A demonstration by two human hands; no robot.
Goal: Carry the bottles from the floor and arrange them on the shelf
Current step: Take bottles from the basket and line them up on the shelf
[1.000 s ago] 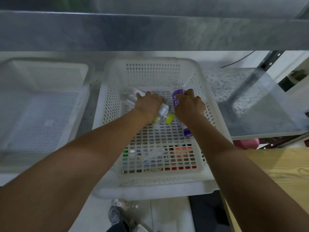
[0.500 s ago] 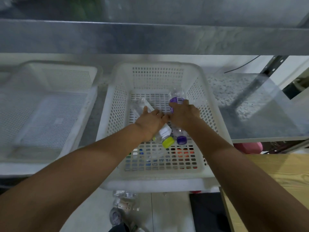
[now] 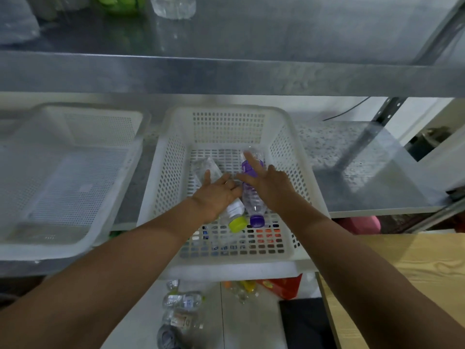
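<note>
Two clear plastic bottles lie side by side in the white perforated basket [image 3: 171, 172] on the metal shelf. The yellow-capped bottle [image 3: 235, 215] is on the left, with my left hand [image 3: 216, 192] lying flat on it, fingers straight. The purple-capped bottle [image 3: 253, 200] with a purple label is on the right. My right hand [image 3: 269, 182] hovers over its upper part with fingers spread and straight. Several more bottles [image 3: 182, 301] lie on the floor below the shelf.
A second white basket [image 3: 73, 172] stands to the left on the same shelf. The upper metal shelf edge [image 3: 226, 74] runs across above the baskets. A wooden surface [image 3: 407, 273] is at the lower right; bare shelf [image 3: 364, 172] lies right of the basket.
Both hands have uncurled from the bottles and drawn back toward me; the bottles now lie in the basket with caps pointing at me. The view has tilted upward.
</note>
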